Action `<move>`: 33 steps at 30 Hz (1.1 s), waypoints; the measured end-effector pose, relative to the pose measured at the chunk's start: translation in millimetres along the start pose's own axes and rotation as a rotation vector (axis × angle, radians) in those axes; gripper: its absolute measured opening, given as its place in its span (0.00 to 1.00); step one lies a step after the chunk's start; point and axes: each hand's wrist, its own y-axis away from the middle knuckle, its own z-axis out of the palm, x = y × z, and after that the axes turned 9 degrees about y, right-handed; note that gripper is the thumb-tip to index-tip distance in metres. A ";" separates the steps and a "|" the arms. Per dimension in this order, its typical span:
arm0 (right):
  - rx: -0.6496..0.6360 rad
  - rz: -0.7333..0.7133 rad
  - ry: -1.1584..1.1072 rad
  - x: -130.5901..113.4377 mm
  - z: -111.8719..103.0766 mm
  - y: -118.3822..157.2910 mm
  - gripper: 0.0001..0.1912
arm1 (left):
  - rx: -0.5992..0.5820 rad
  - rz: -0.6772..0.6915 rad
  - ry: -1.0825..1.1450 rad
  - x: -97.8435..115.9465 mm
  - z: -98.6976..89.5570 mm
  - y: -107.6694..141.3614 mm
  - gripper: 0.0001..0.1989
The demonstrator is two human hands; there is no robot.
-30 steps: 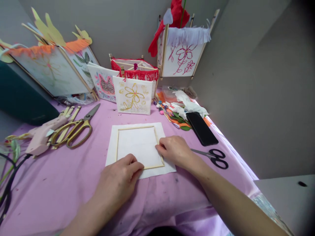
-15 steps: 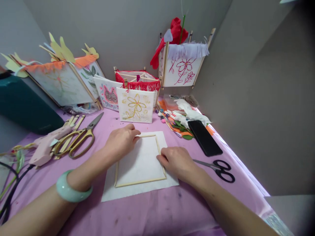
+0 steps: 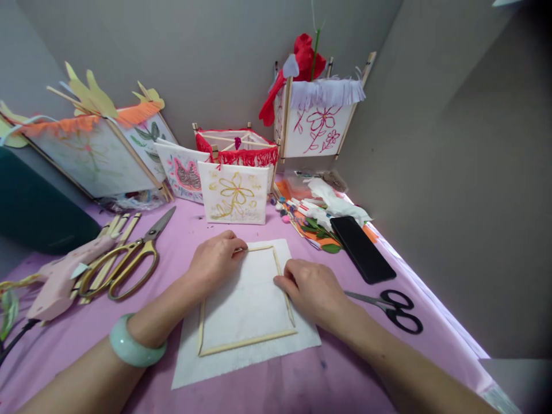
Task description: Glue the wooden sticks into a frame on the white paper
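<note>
A white cloth sheet point(image 3: 245, 299) lies flat in front of me, and thin wooden sticks form a four-sided frame on it. My left hand point(image 3: 219, 259) is closed at the far left corner, its fingertips on the end of the far stick point(image 3: 261, 248). My right hand point(image 3: 311, 288) pinches the right stick point(image 3: 277, 261) about midway along. Along the near side runs the bottom stick point(image 3: 248, 342), with a small gap at the near right corner. The left stick point(image 3: 201, 325) is partly hidden by my left forearm.
Left are gold-handled scissors point(image 3: 146, 253), a pink glue gun point(image 3: 64, 276) and loose sticks. Right are black-handled scissors point(image 3: 399, 310), a black phone point(image 3: 362, 248) and craft scraps point(image 3: 319, 227). Painted lanterns point(image 3: 321, 123) and a flower-painted panel point(image 3: 235, 195) stand at the back.
The view has shifted slightly, so the sheet sits lower in it. A small gap now shows at the frame's near right corner. Both hands keep their places on the sticks.
</note>
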 end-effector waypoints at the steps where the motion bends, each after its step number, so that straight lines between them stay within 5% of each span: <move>1: -0.017 -0.002 -0.001 0.5 -1.9 -2.1 0.13 | 0.006 -0.002 0.002 -0.3 1.1 -0.3 0.14; 10: -0.078 0.024 0.066 -4.3 -4.5 -20.2 0.13 | 0.032 -0.010 0.015 -0.8 6.4 -1.5 0.13; 33: -0.057 0.007 0.036 -2.8 3.1 -16.0 0.12 | 0.030 0.025 0.018 -3.9 7.7 -1.2 0.14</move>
